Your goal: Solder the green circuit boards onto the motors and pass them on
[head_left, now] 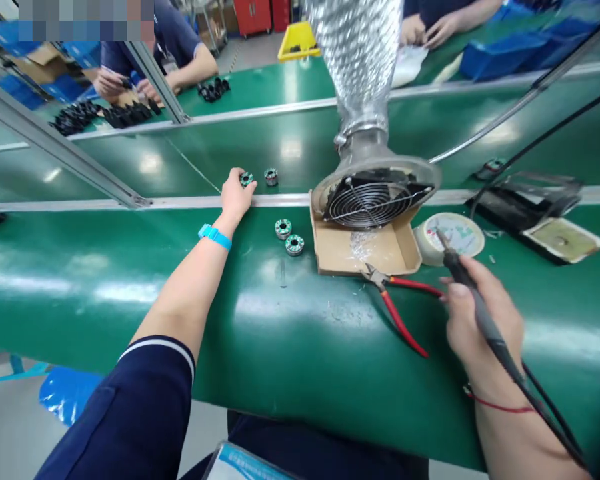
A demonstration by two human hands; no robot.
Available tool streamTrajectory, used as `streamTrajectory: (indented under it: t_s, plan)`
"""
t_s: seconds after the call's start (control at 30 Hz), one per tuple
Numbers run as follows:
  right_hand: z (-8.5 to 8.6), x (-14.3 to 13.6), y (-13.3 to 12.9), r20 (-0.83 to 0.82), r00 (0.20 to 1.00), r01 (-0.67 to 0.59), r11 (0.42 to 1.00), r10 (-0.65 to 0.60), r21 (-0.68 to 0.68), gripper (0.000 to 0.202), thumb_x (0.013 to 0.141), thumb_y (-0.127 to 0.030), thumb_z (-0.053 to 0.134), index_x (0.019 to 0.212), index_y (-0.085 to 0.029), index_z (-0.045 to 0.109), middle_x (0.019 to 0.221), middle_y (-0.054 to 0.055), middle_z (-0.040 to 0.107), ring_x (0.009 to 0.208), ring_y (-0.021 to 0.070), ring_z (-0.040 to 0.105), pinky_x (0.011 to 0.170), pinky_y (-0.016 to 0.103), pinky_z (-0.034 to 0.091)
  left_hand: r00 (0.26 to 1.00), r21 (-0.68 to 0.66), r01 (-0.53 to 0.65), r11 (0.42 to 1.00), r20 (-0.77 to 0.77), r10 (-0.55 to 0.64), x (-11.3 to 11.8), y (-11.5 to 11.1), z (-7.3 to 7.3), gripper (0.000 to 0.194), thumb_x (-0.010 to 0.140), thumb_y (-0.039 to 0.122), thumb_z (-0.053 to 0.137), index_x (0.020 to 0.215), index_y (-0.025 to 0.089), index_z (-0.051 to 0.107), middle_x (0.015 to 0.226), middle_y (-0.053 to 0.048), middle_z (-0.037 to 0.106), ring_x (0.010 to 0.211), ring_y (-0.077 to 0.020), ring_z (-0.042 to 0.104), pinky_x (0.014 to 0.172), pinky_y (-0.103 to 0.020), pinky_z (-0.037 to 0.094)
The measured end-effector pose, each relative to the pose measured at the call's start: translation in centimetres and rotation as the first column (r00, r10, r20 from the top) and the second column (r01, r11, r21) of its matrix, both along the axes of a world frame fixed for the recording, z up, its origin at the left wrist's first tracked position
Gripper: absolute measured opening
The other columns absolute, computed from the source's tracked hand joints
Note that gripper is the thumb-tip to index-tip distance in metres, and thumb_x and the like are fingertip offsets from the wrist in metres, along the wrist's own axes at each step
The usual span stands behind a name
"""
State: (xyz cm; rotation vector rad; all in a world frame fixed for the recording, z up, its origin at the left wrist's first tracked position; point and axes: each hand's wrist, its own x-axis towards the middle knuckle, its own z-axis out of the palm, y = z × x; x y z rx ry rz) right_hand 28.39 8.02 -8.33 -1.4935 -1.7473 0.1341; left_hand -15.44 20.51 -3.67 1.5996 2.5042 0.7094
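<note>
At the far side of the green bench, my left hand [237, 195] has its fingers around a small ring-shaped motor stator with a green circuit board [246, 179]. A second stator [271, 177] stands just to its right. Two more stators, one [283, 229] behind the other [295, 245], sit nearer me, this side of the metal rail. My right hand [485, 320] grips a soldering iron [463, 273] by its dark handle, tip pointing up and left over a roll of solder wire or tape [450, 239]. Red-handled side cutters [393, 293] lie open left of that hand.
A fume extractor hood [377, 190] on a silver duct hangs over a shallow cardboard box [367, 253]. To the right stands a soldering iron holder with a sponge tray [563, 240]. A metal rail [195, 202] crosses the bench. Co-workers sit opposite, beside black parts [213, 90].
</note>
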Motion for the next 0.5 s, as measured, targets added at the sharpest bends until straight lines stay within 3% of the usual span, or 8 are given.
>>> streamTrajectory:
  t_s: [0.13, 0.23, 0.4, 0.5]
  plan:
    - [0.6, -0.1, 0.3, 0.037, 0.999, -0.03, 0.999, 0.029, 0.045, 0.049, 0.092, -0.05, 0.051, 0.131, -0.023, 0.063, 0.102, 0.011, 0.074, 0.093, 0.0291, 0.072, 0.079, 0.045, 0.058, 0.998, -0.05, -0.056, 0.997, -0.037, 0.054, -0.9, 1.7, 0.4, 0.051, 0.091, 0.025, 0.062, 0.136, 0.006, 0.048, 0.14, -0.026, 0.055, 0.122, -0.0325, 0.061, 0.099, -0.041, 0.049]
    - [1.1, -0.6, 0.2, 0.037, 0.999, -0.04, 0.999, 0.039, 0.028, 0.05, 0.094, -0.05, 0.049, 0.132, -0.02, 0.063, 0.11, 0.012, 0.072, 0.102, 0.0272, 0.069, 0.088, 0.042, 0.056, 0.995, -0.038, -0.008, 0.999, -0.096, 0.004, -0.3, 2.5, 1.0, 0.067, 0.093, 0.033, 0.061, 0.151, 0.013, 0.033, 0.156, -0.023, 0.037, 0.132, -0.034, 0.054, 0.104, -0.042, 0.048]
    - [1.4, -0.8, 0.0, -0.011, 0.998, -0.055, 0.997, 0.055, -0.06, 0.052, 0.095, -0.05, 0.048, 0.133, -0.017, 0.062, 0.113, 0.013, 0.07, 0.105, 0.0244, 0.068, 0.093, 0.037, 0.054, 0.992, -0.18, 0.073, 0.981, -0.09, -0.09, 1.2, 4.9, 1.6, 0.039, 0.095, 0.036, 0.061, 0.129, 0.016, 0.059, 0.131, -0.014, 0.061, 0.121, -0.0285, 0.061, 0.102, -0.046, 0.051]
    - [1.3, -0.7, 0.0, -0.044, 0.997, -0.061, 0.996, 0.058, -0.066, 0.052, 0.094, -0.051, 0.049, 0.13, -0.017, 0.063, 0.114, 0.013, 0.071, 0.105, 0.0249, 0.068, 0.093, 0.038, 0.054, 0.988, -0.208, 0.126, 0.97, -0.059, -0.141, 1.5, 4.7, 2.0, 0.036, 0.096, 0.038, 0.062, 0.123, 0.015, 0.061, 0.126, -0.01, 0.063, 0.113, -0.0236, 0.063, 0.098, -0.048, 0.054]
